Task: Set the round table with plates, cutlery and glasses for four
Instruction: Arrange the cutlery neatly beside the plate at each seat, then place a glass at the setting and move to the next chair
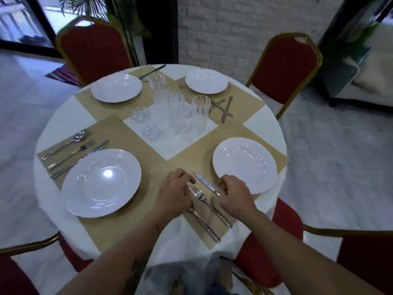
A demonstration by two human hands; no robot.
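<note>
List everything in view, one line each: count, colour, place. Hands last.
table: one, white cloth, round, mid-frame
placemats: four, tan, one per seat
plates: four, white, one on each placemat
tall glasses: about four, clear, bunched at centre
short glasses: at least two, clear, beside them
near-left cutlery: three, silver, left of near-left plate
far cutlery: count unclear, silver, beside both far plates
knife: one, silver, left of near-right plate
fork: one, silver, beside the knife
third piece: one, silver, head covered, beside the fork
chairs: at least four, red, around table
plants: two, green, far corners
left hand: fingers curled, over third piece's head
right hand: pinching the knife's handle
</note>
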